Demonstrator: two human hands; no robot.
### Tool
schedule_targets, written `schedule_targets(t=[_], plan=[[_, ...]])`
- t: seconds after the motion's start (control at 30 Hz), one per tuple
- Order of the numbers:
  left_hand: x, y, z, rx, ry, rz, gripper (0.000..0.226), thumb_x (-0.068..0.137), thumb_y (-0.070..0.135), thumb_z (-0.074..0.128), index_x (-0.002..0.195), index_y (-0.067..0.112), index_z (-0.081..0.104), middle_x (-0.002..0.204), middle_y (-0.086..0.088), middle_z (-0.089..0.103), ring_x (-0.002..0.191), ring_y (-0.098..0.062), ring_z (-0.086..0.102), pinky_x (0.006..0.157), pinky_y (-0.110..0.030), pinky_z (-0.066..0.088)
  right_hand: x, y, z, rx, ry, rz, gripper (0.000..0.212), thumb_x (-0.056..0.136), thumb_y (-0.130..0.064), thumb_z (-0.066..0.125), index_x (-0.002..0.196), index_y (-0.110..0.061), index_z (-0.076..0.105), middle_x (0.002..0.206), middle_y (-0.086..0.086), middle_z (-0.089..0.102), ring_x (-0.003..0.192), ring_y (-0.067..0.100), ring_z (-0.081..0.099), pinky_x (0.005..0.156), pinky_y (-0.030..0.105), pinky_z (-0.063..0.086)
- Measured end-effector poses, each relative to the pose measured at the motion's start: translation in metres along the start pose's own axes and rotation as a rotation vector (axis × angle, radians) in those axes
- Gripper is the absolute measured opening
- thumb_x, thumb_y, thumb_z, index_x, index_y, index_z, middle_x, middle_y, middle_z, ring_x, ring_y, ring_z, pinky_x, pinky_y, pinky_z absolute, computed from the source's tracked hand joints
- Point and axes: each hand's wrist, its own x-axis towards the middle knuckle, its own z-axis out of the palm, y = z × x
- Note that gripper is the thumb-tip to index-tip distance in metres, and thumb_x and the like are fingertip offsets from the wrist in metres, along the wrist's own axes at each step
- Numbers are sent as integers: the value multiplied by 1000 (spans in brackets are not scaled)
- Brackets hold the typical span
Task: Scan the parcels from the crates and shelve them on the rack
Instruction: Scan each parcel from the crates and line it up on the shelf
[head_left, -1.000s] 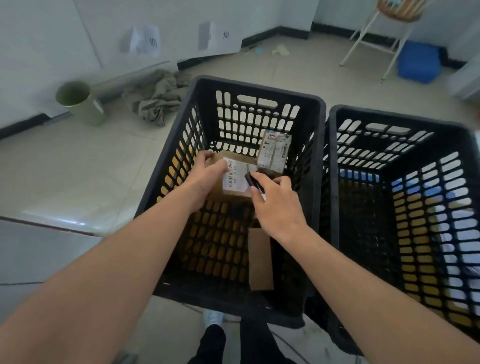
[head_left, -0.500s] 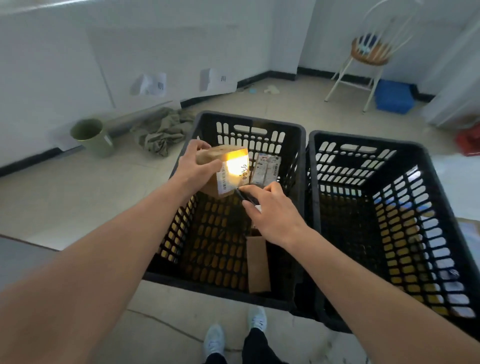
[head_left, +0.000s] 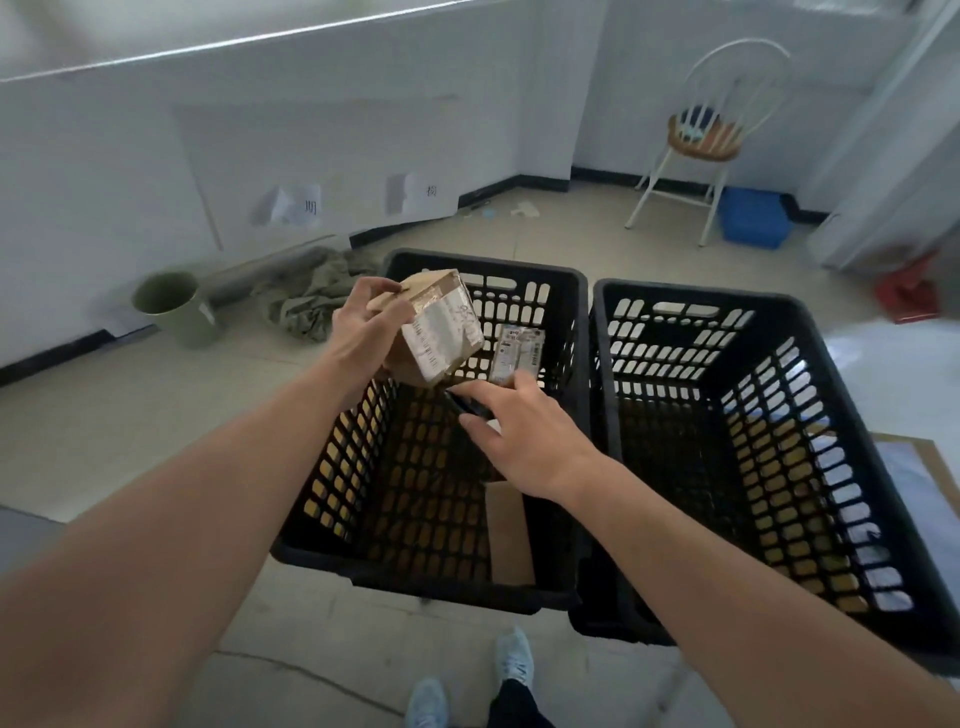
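The parcel (head_left: 436, 328), a small brown cardboard box wrapped in glossy tape with a white barcode label facing the camera, is held tilted in the air above the far-left corner of the left crate (head_left: 566, 467). The left hand (head_left: 366, 340) grips it from the side, fingers curled over its top edge and thumb on the near face. Just below it, the right hand (head_left: 524, 436) curls round a small dark scanner (head_left: 467, 405) aimed up at the label.

Two parcels lie in the same crate: a flat label-covered one (head_left: 514, 353) leaning on the far wall, and a plain cardboard one (head_left: 509, 535) against the near wall. The right crate (head_left: 691, 306) shows nothing through its slotted black plastic walls.

The risks, as I judge them: the taped surface looks slick, and a one-sided hold could let the box slip back into the crate; glare off the tape, or the tilt, might spoil the reading.

Beyond the crates lie a green bucket (head_left: 171, 306), a crumpled cloth (head_left: 317, 296), a chair (head_left: 706, 140) and a blue bin (head_left: 753, 215).
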Motion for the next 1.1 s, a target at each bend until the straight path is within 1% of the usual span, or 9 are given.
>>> schedule_targets(t=[0.1,0.23,0.37,0.53,0.67,0.77,0.9,1.0,1.1], plan=[[-1,0,-4,-55,-12,13,48,75,42,69,121,48,60,134,-15,56,113,-39,65,83,-55,64,-2,-1,-1,50,26,-1,43,109,-50,47,152,-49,44,134,4,44,122,34,56,105,54,52],[-6,2,-13,-124,-59,-25,81,74,38,72,150,46,45,143,-12,50,119,-40,63,76,-49,65,-2,-11,-2,252,160,35,42,110,-44,49,152,-41,49,128,4,47,113,22,57,103,46,54],[-26,19,-26,-207,-89,-28,83,72,31,69,150,22,43,132,-18,61,113,-37,68,69,-40,61,3,-34,-6,411,378,139,45,112,-40,45,156,-45,42,129,5,43,90,7,50,79,25,45],[-60,39,-52,-239,-47,13,68,68,29,72,129,12,48,120,-19,73,103,-29,70,72,-31,52,5,-63,-18,552,469,215,42,113,-43,39,152,-58,39,125,5,38,100,21,56,103,48,52],[-94,47,-69,-222,-26,34,83,67,29,80,138,5,45,125,-22,72,111,-33,70,89,-39,59,-4,-81,-31,606,427,140,44,114,-40,37,156,-54,40,136,8,36,97,14,52,113,46,43],[-132,51,-68,-229,18,86,48,92,10,68,132,10,41,115,-18,73,105,-30,73,107,-46,57,-15,-90,-36,638,381,16,45,115,-39,35,157,-54,39,134,3,35,87,7,48,96,32,44],[-193,55,-58,-222,208,180,69,96,-2,59,150,28,27,117,-11,67,104,-27,70,92,-39,58,-31,-97,-38,706,285,-160,43,113,-36,41,153,-52,46,131,6,40,95,15,56,90,31,54],[-241,52,-56,-191,327,184,72,87,8,66,146,37,36,124,-13,67,113,-29,67,95,-39,46,-52,-104,-38,654,217,-280,42,113,-37,42,152,-53,48,132,6,43,88,10,52,74,18,42],[-293,47,-59,-169,471,154,66,88,17,68,144,40,42,113,-6,72,112,-27,69,109,-52,41,-77,-117,-35,629,154,-409,41,113,-40,42,151,-55,48,141,4,44,91,5,47,92,26,46]])
